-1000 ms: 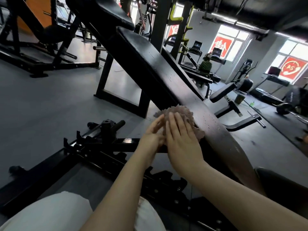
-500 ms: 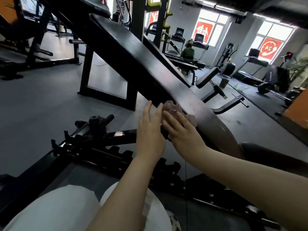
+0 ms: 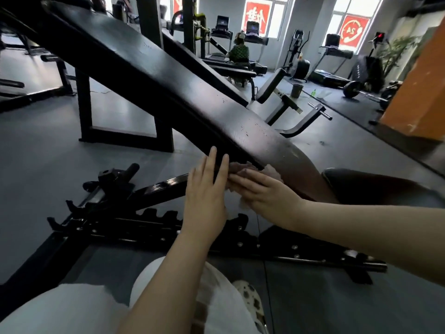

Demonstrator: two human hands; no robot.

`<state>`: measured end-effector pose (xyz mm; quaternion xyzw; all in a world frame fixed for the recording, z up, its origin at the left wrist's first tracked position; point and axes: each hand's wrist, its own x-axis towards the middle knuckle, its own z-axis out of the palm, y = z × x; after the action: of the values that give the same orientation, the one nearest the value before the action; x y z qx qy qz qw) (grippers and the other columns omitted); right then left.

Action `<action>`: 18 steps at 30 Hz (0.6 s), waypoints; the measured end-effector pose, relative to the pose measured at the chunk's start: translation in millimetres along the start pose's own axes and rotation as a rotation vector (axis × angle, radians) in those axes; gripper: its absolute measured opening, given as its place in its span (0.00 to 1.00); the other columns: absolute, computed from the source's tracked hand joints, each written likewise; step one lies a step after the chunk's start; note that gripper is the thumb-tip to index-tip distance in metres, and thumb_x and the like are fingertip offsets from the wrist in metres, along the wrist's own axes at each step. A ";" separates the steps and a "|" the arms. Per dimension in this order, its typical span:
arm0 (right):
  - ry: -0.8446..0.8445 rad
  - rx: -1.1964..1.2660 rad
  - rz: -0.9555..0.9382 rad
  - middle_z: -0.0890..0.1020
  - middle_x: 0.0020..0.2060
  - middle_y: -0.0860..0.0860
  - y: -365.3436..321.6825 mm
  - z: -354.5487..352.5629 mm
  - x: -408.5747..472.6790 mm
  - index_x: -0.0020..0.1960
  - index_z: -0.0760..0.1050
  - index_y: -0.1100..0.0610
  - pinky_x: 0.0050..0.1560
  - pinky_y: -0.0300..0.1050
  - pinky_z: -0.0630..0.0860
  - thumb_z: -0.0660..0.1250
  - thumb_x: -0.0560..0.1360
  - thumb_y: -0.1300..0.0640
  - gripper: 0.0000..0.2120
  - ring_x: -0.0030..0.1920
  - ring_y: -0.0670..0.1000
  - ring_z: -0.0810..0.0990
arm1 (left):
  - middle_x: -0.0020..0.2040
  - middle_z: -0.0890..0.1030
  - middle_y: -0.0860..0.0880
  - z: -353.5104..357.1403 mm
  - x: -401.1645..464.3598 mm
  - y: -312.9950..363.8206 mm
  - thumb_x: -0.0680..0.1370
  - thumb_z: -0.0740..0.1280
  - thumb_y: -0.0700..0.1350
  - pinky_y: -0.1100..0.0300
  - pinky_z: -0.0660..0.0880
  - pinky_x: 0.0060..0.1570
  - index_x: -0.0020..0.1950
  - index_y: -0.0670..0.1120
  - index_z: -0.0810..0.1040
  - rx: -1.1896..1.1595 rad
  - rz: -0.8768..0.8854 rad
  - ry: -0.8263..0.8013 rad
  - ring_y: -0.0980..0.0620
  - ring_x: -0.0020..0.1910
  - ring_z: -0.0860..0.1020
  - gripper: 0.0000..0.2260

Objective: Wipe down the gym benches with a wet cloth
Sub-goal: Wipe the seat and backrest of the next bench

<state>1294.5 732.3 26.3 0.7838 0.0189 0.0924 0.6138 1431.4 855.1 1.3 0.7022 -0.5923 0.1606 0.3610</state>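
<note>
A black inclined bench pad (image 3: 154, 75) slopes down from the upper left to the seat (image 3: 375, 189) at the right. A pinkish cloth (image 3: 240, 168) is pressed against the pad's near side edge, mostly hidden under my hands. My right hand (image 3: 267, 191) lies flat on the cloth with straight fingers pointing left. My left hand (image 3: 207, 196) has its fingers straight and pointing up, touching the pad's edge just left of the cloth.
The bench's black steel frame (image 3: 149, 213) with notched adjuster runs along the floor below my hands. A second bench (image 3: 272, 85), treadmills (image 3: 334, 54) and a barbell (image 3: 356, 89) stand behind. An orange pillar (image 3: 416, 92) is at the right. A person sits far back.
Both hands and the cloth have slid off the pad's top face onto its near side edge, lower down. The view has swung right.
</note>
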 end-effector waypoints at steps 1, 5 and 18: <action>0.008 0.031 0.010 0.74 0.66 0.46 0.9 0.3 5.8 0.61 0.77 0.57 0.74 0.53 0.44 0.56 0.73 0.55 0.20 0.69 0.51 0.68 | 0.75 0.58 0.38 0.0 0.5 0.6 0.63 0.69 0.29 0.43 0.57 0.68 0.75 0.41 0.59 0.013 -0.002 0.010 0.38 0.73 0.59 0.42; 0.060 0.109 0.086 0.75 0.66 0.48 -1.8 10.2 -8.0 0.66 0.65 0.62 0.74 0.54 0.46 0.52 0.75 0.58 0.21 0.69 0.52 0.64 | 0.74 0.61 0.37 2.3 0.3 5.2 0.62 0.68 0.29 0.42 0.55 0.67 0.74 0.40 0.60 0.073 0.009 0.041 0.38 0.71 0.57 0.40; -0.108 0.247 0.187 0.75 0.64 0.44 -56.3 50.0 -145.5 0.65 0.74 0.51 0.73 0.46 0.49 0.44 0.81 0.63 0.24 0.64 0.49 0.68 | 0.74 0.57 0.42 32.7 -15.7 42.1 0.70 0.47 0.37 0.46 0.43 0.72 0.74 0.43 0.59 0.240 0.422 -0.083 0.41 0.73 0.55 0.30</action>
<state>1164.7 677.4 -57.2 0.8556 -0.0758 0.1036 0.5014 1381.0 842.0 -18.1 0.6068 -0.7169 0.2726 0.2086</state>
